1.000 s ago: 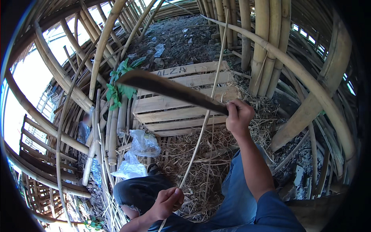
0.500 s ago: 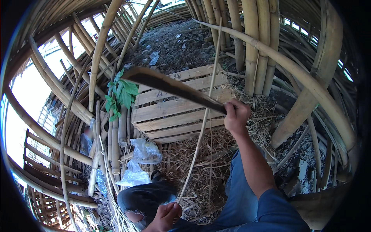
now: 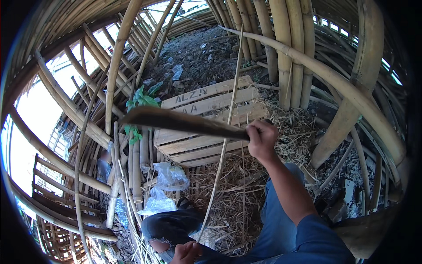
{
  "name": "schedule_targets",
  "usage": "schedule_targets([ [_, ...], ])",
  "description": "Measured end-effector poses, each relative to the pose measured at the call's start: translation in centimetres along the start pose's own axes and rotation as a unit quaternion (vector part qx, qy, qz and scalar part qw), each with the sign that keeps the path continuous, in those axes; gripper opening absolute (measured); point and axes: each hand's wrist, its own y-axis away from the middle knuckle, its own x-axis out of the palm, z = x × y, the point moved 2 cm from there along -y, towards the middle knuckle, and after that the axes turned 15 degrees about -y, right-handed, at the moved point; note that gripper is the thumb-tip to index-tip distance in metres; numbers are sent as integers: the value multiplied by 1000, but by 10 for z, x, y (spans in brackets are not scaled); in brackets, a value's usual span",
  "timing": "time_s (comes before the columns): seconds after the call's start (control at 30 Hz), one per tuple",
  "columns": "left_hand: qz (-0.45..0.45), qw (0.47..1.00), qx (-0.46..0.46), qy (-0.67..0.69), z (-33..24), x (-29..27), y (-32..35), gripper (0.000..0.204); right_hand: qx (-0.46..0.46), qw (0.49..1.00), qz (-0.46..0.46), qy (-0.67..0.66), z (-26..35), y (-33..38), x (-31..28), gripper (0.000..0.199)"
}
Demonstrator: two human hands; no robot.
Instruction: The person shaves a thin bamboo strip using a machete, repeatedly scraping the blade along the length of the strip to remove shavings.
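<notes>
My right hand [image 3: 263,140] is closed around the handle of a machete [image 3: 189,122], whose long dark blade reaches to the left. The blade lies across a thin bamboo strip [image 3: 223,152] in this view; whether they touch I cannot tell. The strip runs up and away from my left hand [image 3: 186,253], which grips its lower end near my knee. Beyond the machete lies a slatted wooden crate [image 3: 193,148], partly hidden by blade and strip.
Dry shavings [image 3: 228,198] cover the ground between my legs. Crumpled clear plastic [image 3: 169,176] and bamboo poles [image 3: 136,176] lie to the left, near a green leafy plant [image 3: 143,99]. A long bamboo pole [image 3: 347,88] slants across the right. Upright bamboo posts [image 3: 285,53] stand behind.
The machete has swung slightly down and left, its blade now flatter and blurred. My right hand has dropped a little. The strip's upper end has shifted left.
</notes>
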Motion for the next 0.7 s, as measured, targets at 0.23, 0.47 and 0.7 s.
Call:
schedule_targets([
  [0.23, 105, 976, -182, 60, -4, -1, 32, 27, -33, 995, -78, 58, -24, -18, -25, 20],
  [0.47, 98, 969, -142, 177, 5, -5, 36, 23, -62, 998, -26, 9, -2, -7, -9, 15],
  [0.7, 39, 973, -43, 224, -5, -11, 38, 16, 20, 996, -73, 53, -32, -16, -39, 17],
])
